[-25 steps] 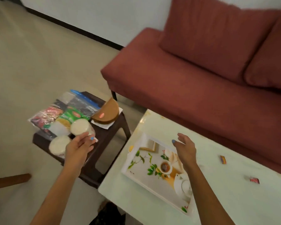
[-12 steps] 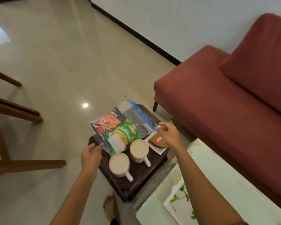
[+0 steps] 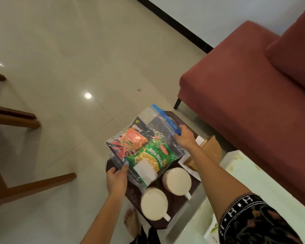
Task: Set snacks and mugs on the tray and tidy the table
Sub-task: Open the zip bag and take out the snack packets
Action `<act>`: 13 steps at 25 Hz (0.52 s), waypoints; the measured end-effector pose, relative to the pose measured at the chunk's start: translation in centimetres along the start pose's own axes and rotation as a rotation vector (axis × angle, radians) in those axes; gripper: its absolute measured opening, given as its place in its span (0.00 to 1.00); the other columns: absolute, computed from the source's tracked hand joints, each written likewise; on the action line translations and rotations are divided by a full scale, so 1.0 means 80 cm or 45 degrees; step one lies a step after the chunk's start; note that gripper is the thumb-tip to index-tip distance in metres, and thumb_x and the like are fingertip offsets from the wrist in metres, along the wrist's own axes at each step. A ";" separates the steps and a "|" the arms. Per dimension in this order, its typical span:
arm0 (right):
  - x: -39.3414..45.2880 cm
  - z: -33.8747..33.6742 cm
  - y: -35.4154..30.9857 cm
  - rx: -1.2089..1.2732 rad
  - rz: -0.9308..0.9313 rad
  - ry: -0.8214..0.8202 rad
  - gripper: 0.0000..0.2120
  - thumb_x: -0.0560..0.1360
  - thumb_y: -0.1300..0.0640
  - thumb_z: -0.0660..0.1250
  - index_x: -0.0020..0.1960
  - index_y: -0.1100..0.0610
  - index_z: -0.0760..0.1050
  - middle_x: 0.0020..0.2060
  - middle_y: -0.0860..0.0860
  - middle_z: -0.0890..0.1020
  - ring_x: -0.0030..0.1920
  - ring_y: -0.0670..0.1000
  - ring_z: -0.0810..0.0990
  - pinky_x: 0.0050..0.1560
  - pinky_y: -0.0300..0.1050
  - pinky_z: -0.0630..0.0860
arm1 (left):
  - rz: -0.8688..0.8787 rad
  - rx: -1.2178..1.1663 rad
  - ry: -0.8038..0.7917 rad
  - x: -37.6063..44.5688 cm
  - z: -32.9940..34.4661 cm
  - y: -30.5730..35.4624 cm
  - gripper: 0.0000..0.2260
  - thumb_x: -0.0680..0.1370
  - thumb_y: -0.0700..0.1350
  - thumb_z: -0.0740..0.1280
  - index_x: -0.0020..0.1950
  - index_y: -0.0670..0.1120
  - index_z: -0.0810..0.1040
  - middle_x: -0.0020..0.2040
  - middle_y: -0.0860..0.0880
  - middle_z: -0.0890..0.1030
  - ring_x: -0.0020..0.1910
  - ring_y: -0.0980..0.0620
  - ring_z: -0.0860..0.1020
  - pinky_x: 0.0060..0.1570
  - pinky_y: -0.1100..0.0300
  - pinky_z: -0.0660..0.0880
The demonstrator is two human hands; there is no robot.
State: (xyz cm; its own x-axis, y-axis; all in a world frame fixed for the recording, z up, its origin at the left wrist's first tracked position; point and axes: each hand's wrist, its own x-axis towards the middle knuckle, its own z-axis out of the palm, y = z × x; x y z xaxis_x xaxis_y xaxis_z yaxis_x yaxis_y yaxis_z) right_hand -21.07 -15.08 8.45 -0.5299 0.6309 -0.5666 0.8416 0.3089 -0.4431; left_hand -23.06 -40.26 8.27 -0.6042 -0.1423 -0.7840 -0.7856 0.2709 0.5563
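Note:
A clear zip bag (image 3: 144,138) with a blue seal holds a red-orange snack packet (image 3: 132,140) and a green snack packet (image 3: 151,155). It lies over the far part of a small dark stool (image 3: 176,208). My left hand (image 3: 116,178) grips the bag's near left corner. My right hand (image 3: 184,136) holds its blue seal at the far right. Two white mugs (image 3: 154,204) (image 3: 177,180) stand on the stool, just in front of the bag. Only a corner of the tray (image 3: 210,232) shows at the bottom, on the white table (image 3: 253,176).
A brown wedge-shaped object (image 3: 212,149) on white paper sits at the stool's right side. A red sofa (image 3: 245,106) stands close on the right. Wooden furniture legs (image 3: 25,187) cross the floor on the left. My bare foot (image 3: 132,222) is below the stool.
The view swung from the tray on the table to the stool. Both hands reached to the zip bag and took hold of it, left at the near corner, right at the seal.

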 end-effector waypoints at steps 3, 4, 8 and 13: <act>0.014 0.009 -0.003 -0.053 0.092 0.090 0.24 0.75 0.48 0.65 0.66 0.57 0.66 0.61 0.57 0.74 0.64 0.61 0.70 0.63 0.55 0.65 | -0.089 -0.138 -0.044 0.013 0.002 0.003 0.22 0.73 0.46 0.70 0.63 0.37 0.72 0.49 0.42 0.80 0.50 0.45 0.78 0.59 0.49 0.74; 0.016 0.009 -0.004 -0.037 0.102 0.106 0.19 0.74 0.48 0.66 0.61 0.57 0.70 0.55 0.57 0.76 0.60 0.60 0.73 0.59 0.53 0.66 | -0.110 -0.174 -0.042 0.016 0.003 0.005 0.17 0.74 0.42 0.69 0.60 0.35 0.74 0.44 0.43 0.79 0.47 0.46 0.77 0.57 0.50 0.75; -0.005 -0.008 -0.027 0.072 -0.085 0.155 0.07 0.73 0.55 0.68 0.40 0.56 0.74 0.34 0.52 0.74 0.38 0.55 0.73 0.35 0.43 0.65 | -0.065 -0.220 -0.045 0.011 0.002 0.018 0.03 0.77 0.36 0.63 0.48 0.38 0.75 0.39 0.44 0.77 0.40 0.48 0.77 0.46 0.54 0.78; -0.071 -0.088 -0.054 0.248 -0.287 0.307 0.06 0.73 0.54 0.69 0.38 0.54 0.78 0.31 0.50 0.74 0.35 0.52 0.72 0.36 0.45 0.67 | 0.148 -0.361 0.022 -0.025 0.008 0.048 0.02 0.78 0.36 0.62 0.47 0.42 0.70 0.44 0.43 0.78 0.37 0.53 0.77 0.44 0.57 0.77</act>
State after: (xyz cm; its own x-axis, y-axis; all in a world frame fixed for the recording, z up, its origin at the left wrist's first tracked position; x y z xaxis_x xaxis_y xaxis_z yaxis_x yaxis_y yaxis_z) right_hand -21.00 -14.96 18.47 -0.6401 0.7190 -0.2708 0.6589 0.3324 -0.6748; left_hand -24.77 -38.34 11.82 -0.6925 -0.1424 -0.7072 -0.7155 0.0100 0.6986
